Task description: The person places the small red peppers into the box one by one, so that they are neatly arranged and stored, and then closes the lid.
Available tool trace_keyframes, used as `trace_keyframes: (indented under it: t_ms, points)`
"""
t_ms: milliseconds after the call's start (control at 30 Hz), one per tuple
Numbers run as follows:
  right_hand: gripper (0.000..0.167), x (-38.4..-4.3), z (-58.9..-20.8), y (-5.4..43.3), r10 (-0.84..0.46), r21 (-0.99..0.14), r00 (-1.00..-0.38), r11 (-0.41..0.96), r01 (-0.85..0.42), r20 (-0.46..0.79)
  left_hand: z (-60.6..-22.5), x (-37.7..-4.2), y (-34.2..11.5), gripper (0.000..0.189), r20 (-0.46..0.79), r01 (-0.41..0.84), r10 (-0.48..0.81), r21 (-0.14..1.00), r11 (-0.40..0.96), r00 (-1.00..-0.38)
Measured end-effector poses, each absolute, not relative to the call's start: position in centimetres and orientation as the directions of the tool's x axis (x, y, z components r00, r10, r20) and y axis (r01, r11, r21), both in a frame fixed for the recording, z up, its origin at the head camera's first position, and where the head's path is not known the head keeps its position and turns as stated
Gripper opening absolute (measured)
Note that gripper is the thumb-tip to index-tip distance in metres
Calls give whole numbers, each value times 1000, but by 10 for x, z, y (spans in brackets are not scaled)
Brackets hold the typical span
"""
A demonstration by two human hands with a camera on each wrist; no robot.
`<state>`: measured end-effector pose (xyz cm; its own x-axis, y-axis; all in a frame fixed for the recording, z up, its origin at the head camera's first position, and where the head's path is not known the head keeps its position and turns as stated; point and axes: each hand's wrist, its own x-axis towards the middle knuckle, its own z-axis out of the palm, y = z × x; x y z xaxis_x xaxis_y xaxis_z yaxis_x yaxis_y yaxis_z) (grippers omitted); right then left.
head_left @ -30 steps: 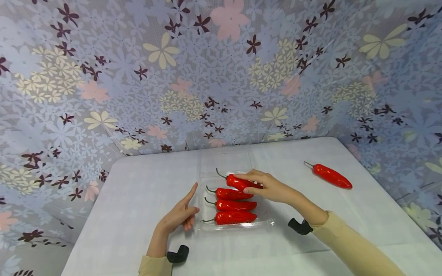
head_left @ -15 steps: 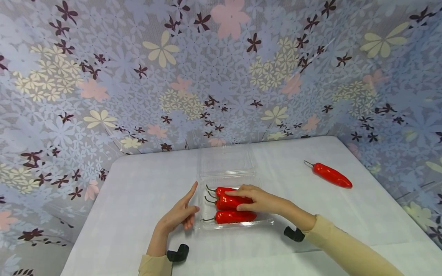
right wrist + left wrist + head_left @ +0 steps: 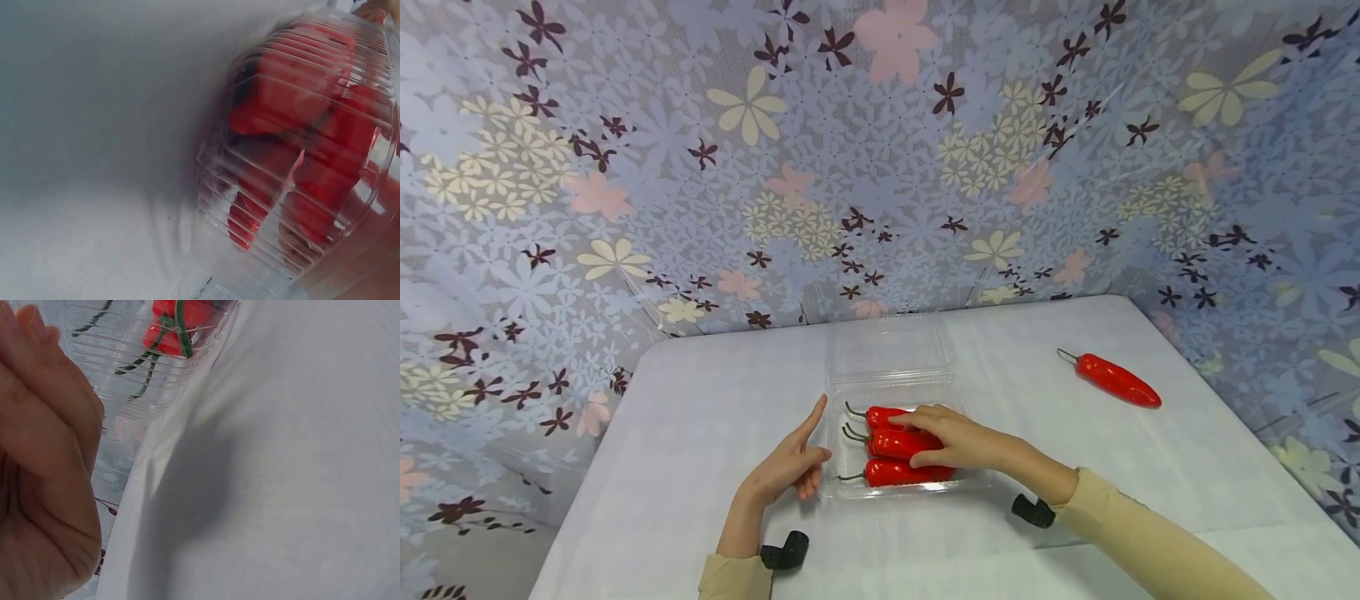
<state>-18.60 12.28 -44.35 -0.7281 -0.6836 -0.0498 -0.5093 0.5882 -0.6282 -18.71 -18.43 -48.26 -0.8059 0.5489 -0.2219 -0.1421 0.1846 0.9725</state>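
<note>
In the head view my right hand grips a red chili pepper by its tip half. That pepper lies over other red peppers in a clear plastic clamshell box, stems pointing left. A back pepper and a front pepper show on either side of it. Seen through the ribbed wall in the right wrist view, red peppers overlap. My left hand is at the box's left wall, index finger straight and lower fingers loosely bent, holding nothing.
The box's clear lid lies folded back toward the wall. One more red pepper lies alone at the right of the white-covered table. Floral fabric hangs behind the table. Black wrist pieces stick out from both forearms.
My right hand has carried its pepper from the back of the box forward and down onto the middle peppers, then settled slightly. The left hand stays in place.
</note>
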Motion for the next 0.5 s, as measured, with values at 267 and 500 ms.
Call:
trace_keyframes:
  t_ms: [267,500]
  points:
    - [73,-191,-437,127,-690,-695,-724,512,-504,17,-487,-185,-186,85,-223,-133,546,971,200,-808]
    - [72,-203,-398,147,-624,-687,-764,483,-544,166,-487,-187,-186,84,-202,-109,549,974,197,-811]
